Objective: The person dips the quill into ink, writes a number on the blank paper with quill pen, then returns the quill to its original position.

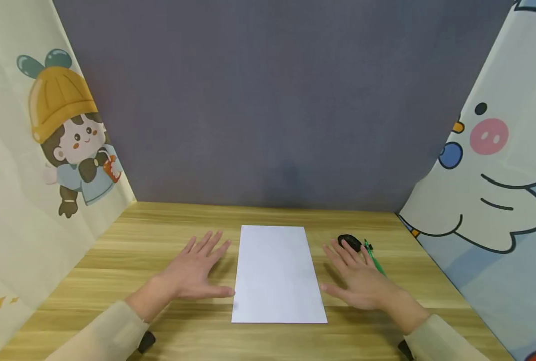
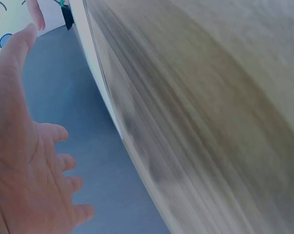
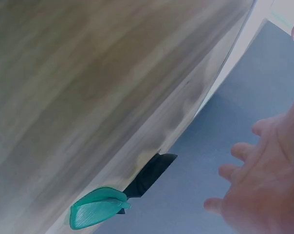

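A white sheet of paper [image 1: 277,276] lies upright in the middle of the wooden table. My left hand [image 1: 196,273] hovers on its left, fingers spread and palm down, with the thumb tip close to the paper's edge. On the other side my right hand [image 1: 358,281] is held the same way, thumb towards the paper. Both palms look raised off the tabletop in the wrist views, and neither holds anything. Just beyond the right fingertips are a rounded black object [image 1: 350,239] and a slim green tool [image 1: 376,263], partly hidden by that hand.
The light wood table [image 1: 182,215] ends at a dark grey panel [image 1: 268,110] behind. Cartoon-printed cloths hang at the left [image 1: 15,200] and right [image 1: 498,210] sides. The green thing's broad end [image 3: 98,209] shows in the right wrist view.
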`<state>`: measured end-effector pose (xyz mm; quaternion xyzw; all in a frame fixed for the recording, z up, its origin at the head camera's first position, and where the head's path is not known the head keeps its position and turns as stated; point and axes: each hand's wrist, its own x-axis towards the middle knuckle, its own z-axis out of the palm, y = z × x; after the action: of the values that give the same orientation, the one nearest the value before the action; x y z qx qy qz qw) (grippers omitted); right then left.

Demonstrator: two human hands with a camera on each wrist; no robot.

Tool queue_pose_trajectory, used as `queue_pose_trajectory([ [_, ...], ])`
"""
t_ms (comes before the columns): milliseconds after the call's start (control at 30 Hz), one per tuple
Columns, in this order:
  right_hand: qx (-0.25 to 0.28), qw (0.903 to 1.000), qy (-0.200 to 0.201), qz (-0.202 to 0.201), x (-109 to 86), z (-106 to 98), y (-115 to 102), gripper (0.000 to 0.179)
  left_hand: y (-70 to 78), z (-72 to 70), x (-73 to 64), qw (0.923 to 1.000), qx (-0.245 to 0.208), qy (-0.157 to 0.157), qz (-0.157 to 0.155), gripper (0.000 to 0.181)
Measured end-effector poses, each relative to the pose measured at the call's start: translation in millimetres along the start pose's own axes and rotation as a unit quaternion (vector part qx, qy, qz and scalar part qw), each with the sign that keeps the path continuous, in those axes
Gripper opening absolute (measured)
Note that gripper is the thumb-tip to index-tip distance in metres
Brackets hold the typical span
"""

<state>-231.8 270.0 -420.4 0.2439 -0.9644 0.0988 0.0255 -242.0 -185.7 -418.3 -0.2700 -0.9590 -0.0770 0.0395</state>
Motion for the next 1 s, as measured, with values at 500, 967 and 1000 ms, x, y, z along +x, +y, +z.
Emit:
queue_pose_trajectory([
  [500, -0.014, 0.9975, 0.070, 0.006, -3.3, -21, 17, 0.077, 8.8, -6.2, 5.1, 0.9929, -0.067, -0.097, -0.008, 0.109],
  [967, 0.019, 0.9946, 0.037, 0.095, -14.8, -39, 82, 0.083, 17.4, 1.1, 16.0, 0.9840, -0.072, -0.163, -0.003, 0.103],
  [1000, 0.023, 0.9943, 0.034, 0.099, -15.3, -40, 86, 0.083, 17.7, 1.2, 16.1, 0.9839, -0.072, -0.164, -0.005, 0.103],
])
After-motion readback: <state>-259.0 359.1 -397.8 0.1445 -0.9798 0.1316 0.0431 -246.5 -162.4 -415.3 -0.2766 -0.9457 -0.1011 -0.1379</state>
